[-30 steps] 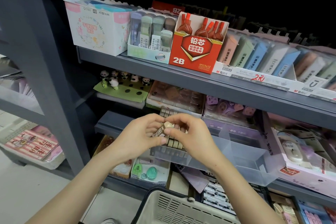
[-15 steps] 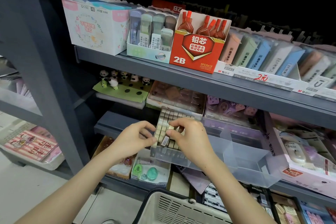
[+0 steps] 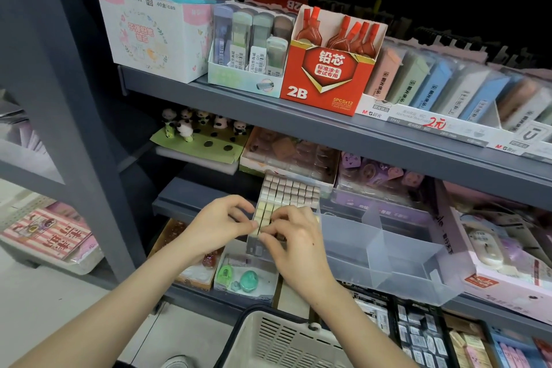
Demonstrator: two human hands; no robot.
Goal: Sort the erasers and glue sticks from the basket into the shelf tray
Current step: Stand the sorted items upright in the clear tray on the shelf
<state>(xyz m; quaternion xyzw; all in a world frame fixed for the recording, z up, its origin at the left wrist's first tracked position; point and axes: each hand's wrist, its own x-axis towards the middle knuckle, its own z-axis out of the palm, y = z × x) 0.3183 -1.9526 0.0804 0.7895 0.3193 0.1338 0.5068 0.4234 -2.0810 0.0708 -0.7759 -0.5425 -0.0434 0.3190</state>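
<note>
With your left hand (image 3: 219, 224) and right hand (image 3: 294, 236) both pinching erasers (image 3: 270, 218) at the front of the clear tray (image 3: 388, 254), press them down flush, rows straight.

a stationery shop: grey metal shelves (image 3: 388, 140) packed with retail display boxes, a red 2b pencil-lead box (image 3: 325, 81), price-stickered lead cases (image 3: 248, 42), and a shopping basket (image 3: 277, 340).

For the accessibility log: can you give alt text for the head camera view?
Two bare hands, left hand and right hand, press small pastel block erasers into the left compartment of a clear plastic divided shelf tray. A beige slotted plastic basket sits below.
</note>
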